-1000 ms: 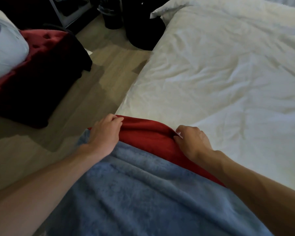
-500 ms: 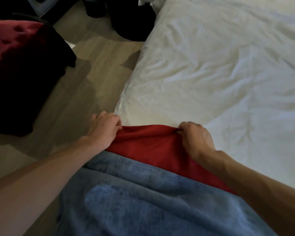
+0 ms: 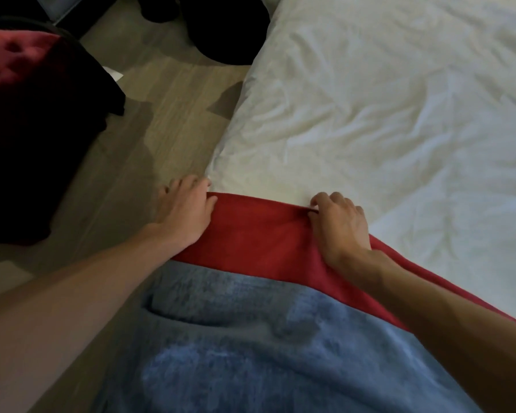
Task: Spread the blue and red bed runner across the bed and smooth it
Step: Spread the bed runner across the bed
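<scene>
The bed runner (image 3: 251,347) lay across the near end of the bed (image 3: 385,114), blue plush nearest the camera and a red band (image 3: 259,234) along its far edge, over the wrinkled white cover. Both hands held that red edge. The left hand (image 3: 185,213) gripped it at the bed's left side edge, thumb on top of the cloth and fingers reaching past it over the wood floor (image 3: 167,114). The right hand (image 3: 340,225), further in from that edge, pinched a small fold with curled fingers. Between them the red edge ran taut and nearly straight. Across the floor stood a red tufted seat (image 3: 12,64), a dark cloth (image 3: 81,93) draped over it.
</scene>
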Motion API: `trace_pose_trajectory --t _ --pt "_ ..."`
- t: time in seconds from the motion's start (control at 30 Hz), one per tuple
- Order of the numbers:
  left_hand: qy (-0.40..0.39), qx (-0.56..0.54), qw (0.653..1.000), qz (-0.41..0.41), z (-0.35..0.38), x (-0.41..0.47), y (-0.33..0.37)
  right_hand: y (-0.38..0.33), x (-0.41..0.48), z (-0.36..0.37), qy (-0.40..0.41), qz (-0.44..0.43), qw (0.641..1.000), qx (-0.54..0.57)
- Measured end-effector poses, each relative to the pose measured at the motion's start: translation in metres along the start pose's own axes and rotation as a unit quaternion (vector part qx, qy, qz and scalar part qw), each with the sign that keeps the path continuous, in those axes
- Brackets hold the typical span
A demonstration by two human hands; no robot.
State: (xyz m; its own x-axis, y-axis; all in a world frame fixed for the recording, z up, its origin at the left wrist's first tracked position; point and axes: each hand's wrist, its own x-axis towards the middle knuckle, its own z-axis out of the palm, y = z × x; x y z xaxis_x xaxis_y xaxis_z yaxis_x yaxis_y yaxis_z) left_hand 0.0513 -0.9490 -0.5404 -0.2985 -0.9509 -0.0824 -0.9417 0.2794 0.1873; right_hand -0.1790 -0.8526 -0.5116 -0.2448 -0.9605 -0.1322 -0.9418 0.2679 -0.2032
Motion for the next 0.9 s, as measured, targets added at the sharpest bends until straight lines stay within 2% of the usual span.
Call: trace_pose_trajectory --t 0.1,0.27,0.43,0.73,0.9 --pt "-0.015 -0.044 0.998 0.047 0.013 -0.008 0.002 0.002 -0.012 0.005 0.016 -0.031 0.999 -0.036" --pt "-0.002 -0.035 0.999 0.019 0.013 0.001 0.008 0.005 -0.005 0.009 0.010 -0.041 0.993 -0.108" --pt "0.004 -0.035 0.999 0.032 0.011 -0.011 0.011 -0.003 -0.021 0.010 0.012 -0.006 0.997 -0.081" --pt "-0.019 -0.066 0.993 0.097 -0.012 -0.069 0.012 -0.008 -0.081 0.001 -0.007 -0.032 0.996 -0.085" --pt "-0.011 -0.088 0.991 0.101 -0.015 -0.124 0.012 -0.012 -0.130 0.005 0.036 -0.058 0.996 -0.054"
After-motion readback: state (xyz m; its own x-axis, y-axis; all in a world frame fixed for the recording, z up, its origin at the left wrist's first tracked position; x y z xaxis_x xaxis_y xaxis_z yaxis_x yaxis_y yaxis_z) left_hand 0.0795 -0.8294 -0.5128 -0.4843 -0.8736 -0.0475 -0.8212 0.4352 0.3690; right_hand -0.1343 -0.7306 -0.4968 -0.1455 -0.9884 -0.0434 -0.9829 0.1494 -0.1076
